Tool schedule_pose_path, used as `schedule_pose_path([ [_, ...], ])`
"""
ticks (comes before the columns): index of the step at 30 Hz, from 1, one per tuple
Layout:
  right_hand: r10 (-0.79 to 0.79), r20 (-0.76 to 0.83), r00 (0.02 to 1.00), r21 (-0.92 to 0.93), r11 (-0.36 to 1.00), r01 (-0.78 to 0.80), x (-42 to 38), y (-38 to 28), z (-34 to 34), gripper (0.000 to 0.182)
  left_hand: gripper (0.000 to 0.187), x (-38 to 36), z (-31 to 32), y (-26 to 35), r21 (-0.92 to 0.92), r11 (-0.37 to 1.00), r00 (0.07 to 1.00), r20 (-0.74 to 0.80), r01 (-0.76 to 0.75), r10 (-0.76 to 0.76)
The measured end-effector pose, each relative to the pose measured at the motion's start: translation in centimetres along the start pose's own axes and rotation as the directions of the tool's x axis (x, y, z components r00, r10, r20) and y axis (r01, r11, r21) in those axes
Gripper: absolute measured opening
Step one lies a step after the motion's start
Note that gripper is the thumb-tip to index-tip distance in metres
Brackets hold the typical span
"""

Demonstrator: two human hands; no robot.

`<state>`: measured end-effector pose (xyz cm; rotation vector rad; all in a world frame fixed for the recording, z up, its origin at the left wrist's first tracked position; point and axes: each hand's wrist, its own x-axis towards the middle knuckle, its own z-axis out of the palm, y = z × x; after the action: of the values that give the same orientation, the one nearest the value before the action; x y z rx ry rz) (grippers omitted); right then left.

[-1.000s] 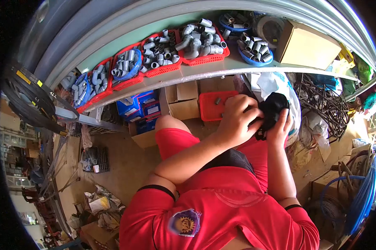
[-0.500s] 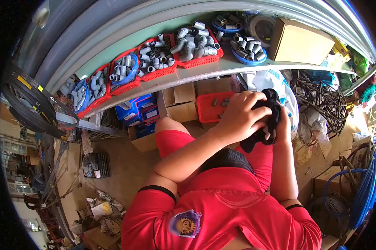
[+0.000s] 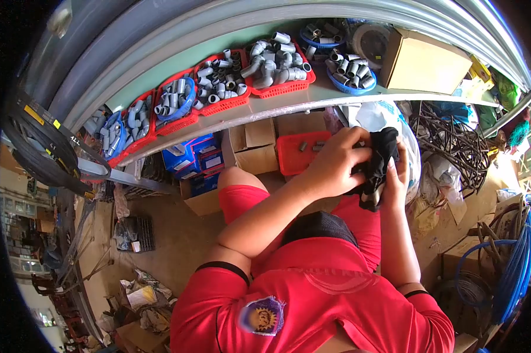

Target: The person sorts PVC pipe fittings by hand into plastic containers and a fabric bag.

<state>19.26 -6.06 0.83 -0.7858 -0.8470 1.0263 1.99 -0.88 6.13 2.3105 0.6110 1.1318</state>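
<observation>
Left hand (image 3: 334, 166) and right hand (image 3: 398, 176) | fingers closed on crumpled black cloth (image 3: 376, 167) | cloth best kept bunched, gripped firmly above red plastic tray (image 3: 298, 154).

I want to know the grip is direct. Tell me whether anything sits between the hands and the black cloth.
Nothing visible does. The left hand and the right hand both close straight on the black cloth, held above the red shorts, away from the red basket behind it.
</observation>
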Motion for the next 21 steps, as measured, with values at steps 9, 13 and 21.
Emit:
schedule_pose_path([
  [9,-0.045,0.121,0.992,0.333,0.943,0.002,3.7,6.4,-7.3,0.047,0.020,-1.9,1.8,0.0,0.126,0.983,0.980,-0.132,-0.132,0.148],
  [13,-0.078,0.062,0.995,-0.118,0.989,0.085,2.6,-0.4,-0.3,0.069,0.024,-2.0,0.6,-0.4,-0.029,0.999,0.968,-0.248,-0.035,0.026],
  [21,0.223,0.229,0.948,-0.418,0.902,-0.111,1.6,-1.3,-1.4,0.083,0.018,-1.3,-0.8,-1.5,0.071,0.996,0.997,-0.046,-0.059,0.062],
])
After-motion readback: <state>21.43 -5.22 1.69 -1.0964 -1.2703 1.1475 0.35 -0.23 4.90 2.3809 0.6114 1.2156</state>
